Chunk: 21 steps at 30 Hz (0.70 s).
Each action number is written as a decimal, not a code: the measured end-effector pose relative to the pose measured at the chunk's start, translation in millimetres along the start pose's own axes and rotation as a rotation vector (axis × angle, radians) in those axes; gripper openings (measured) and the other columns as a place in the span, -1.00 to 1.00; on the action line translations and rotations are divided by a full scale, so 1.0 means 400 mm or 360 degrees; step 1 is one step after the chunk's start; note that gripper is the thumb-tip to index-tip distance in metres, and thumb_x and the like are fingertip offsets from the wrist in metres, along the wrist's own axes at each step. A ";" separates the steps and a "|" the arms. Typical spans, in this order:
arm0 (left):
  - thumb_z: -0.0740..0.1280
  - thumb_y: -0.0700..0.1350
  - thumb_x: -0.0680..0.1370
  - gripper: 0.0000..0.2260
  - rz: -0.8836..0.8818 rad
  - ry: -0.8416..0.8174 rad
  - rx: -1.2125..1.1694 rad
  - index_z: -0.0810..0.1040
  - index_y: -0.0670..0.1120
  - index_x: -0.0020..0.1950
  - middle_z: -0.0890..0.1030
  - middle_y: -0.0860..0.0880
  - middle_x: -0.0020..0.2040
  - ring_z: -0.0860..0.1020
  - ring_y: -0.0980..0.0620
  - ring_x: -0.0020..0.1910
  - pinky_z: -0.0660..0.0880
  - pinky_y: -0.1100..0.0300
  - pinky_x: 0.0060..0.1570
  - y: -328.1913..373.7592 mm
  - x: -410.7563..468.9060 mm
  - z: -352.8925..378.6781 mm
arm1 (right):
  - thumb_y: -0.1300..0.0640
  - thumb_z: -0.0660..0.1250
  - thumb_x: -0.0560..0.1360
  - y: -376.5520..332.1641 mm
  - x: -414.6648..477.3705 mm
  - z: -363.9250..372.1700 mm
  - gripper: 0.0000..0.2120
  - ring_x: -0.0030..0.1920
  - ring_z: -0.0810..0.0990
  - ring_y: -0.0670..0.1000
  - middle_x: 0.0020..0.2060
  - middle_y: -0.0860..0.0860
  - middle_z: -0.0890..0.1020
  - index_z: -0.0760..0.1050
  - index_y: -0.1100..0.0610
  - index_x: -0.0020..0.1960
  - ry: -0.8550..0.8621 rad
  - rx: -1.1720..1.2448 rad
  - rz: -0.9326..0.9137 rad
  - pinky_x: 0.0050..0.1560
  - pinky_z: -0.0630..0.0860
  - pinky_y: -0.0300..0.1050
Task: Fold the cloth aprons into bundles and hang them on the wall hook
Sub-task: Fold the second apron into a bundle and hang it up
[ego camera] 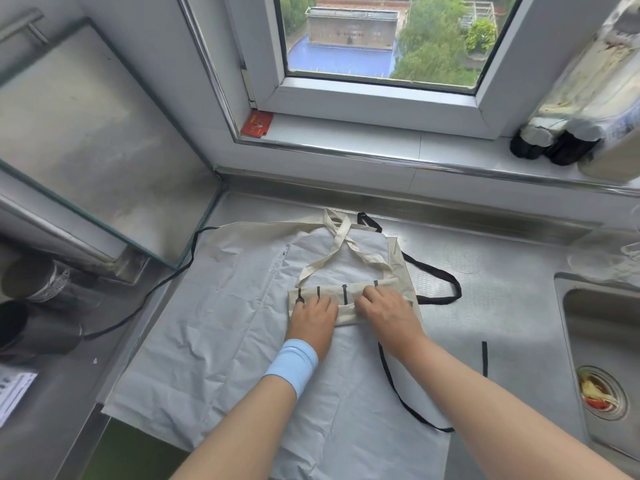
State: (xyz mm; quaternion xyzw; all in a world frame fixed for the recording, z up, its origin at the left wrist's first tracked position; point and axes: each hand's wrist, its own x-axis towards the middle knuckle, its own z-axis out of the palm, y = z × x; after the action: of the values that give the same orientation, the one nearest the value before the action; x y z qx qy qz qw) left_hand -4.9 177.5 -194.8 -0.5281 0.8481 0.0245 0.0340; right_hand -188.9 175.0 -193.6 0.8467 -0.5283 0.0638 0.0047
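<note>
Your two bare forearms reach in from 6 o'clock, the left one wearing a smooth pale-blue wristband (292, 367). Your left hand (313, 315) lies palm down, its bent fingers holding the left half of a folded band of the cream apron (346, 296). Your right hand (384, 311) sits just beside it at 3 o'clock, fingers curled over the band's far edge, so both hands grip the same fold. The band is coarse woven cloth crossed by short black bars. Its flat cream neck strap (341, 244) loops and crosses toward 12 o'clock.

Under it lies a white apron (214, 323), thin and heavily creased, spread flat from the middle toward 7 o'clock. Narrow black ties (440, 285) trail out at 3 o'clock, and another runs off at 9 o'clock.

Both aprons rest on a brushed-steel surface (502, 306) with a dimpled patch. At 4 o'clock a steel sink (602, 341) holds a round strainer (601, 393) with food scraps. At 12 o'clock stands a white-framed window (381, 39), with a red packet (256, 124) on its sill, its print too small to read.
</note>
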 end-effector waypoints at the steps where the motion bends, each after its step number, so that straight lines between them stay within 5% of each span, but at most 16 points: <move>1: 0.20 -0.14 0.36 -0.83 -0.0036 -0.0054 -0.0028 0.51 0.00 -0.11 0.52 0.00 -0.13 0.52 -0.06 -0.15 0.43 0.07 -0.25 -0.002 -0.007 -0.001 | 0.29 0.20 0.35 0.004 -0.004 0.001 -0.85 -0.28 0.50 0.09 -0.26 0.01 0.48 0.47 0.08 -0.19 -0.0021 0.0048 0.0015 -0.34 0.37 -0.05; 7: 0.35 0.11 0.38 -0.71 -0.0153 -0.0013 -0.0133 0.50 0.02 0.02 0.52 0.03 0.01 0.49 -0.05 -0.02 0.48 0.08 -0.10 -0.052 -0.047 -0.004 | 0.00 0.18 0.44 0.040 -0.025 -0.001 -0.81 -0.11 0.50 0.07 -0.13 -0.01 0.50 0.49 0.07 -0.09 -0.0183 0.0120 -0.0038 -0.17 0.45 -0.04; 12: 0.50 -0.05 0.33 -0.74 -0.0131 0.0018 -0.0372 0.55 0.03 -0.03 0.57 0.06 -0.03 0.55 -0.06 -0.09 0.54 0.05 -0.08 -0.094 -0.044 -0.010 | 0.09 0.29 0.44 0.047 -0.006 -0.006 -0.92 -0.21 0.55 0.08 -0.21 0.01 0.54 0.53 0.07 -0.13 -0.0143 -0.0116 -0.0084 -0.24 0.44 -0.05; 18: 0.28 -0.05 0.58 -0.85 -0.0433 -0.0071 -0.0765 0.55 -0.02 0.12 0.59 -0.01 0.03 0.47 -0.09 0.08 0.37 0.15 0.09 -0.127 0.002 -0.032 | 0.27 0.17 0.44 0.062 0.049 -0.014 -0.85 -0.27 0.56 0.14 -0.23 0.07 0.54 0.50 0.12 -0.10 -0.0263 -0.0147 0.0046 -0.33 0.45 0.01; 21: 0.29 -0.03 0.57 -0.83 -0.0556 -0.0124 -0.0860 0.53 0.00 0.15 0.58 -0.04 0.05 0.51 -0.10 0.05 0.37 0.12 0.04 -0.143 0.032 -0.040 | 0.26 0.28 0.39 0.072 0.075 -0.011 -0.88 -0.21 0.54 0.15 -0.14 0.10 0.51 0.46 0.12 -0.09 -0.0293 -0.0108 0.0099 -0.37 0.39 -0.01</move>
State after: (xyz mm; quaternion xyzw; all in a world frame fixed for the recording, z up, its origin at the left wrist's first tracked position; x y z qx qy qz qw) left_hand 40.3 139.6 -180.3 -0.6542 0.7056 0.2629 -0.0712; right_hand -202.4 135.8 -187.7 0.8315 -0.5544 -0.0322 -0.0172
